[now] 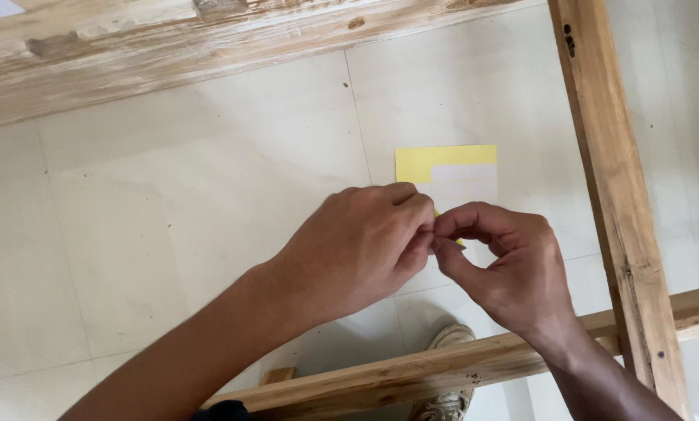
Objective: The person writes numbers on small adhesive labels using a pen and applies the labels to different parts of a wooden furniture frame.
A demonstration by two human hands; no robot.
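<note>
Centre frame, the left hand and right hand meet fingertip to fingertip, both pinched shut on the lower edge of one yellow paper sheet with a white folded face. Three wooden beams frame the tiled floor; one shoe shows at bottom centre.

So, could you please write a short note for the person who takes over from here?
Left hand: fingers closed, pinching the near edge of the yellow-and-white sheet of paper.
Right hand: thumb and forefinger pinch the same spot.
The paper lies on the pale tiled floor, inside the raw wooden frame.
Done: one flap seems folded, white side up.
Left: cannot tell; the pinched part is hidden.
</note>
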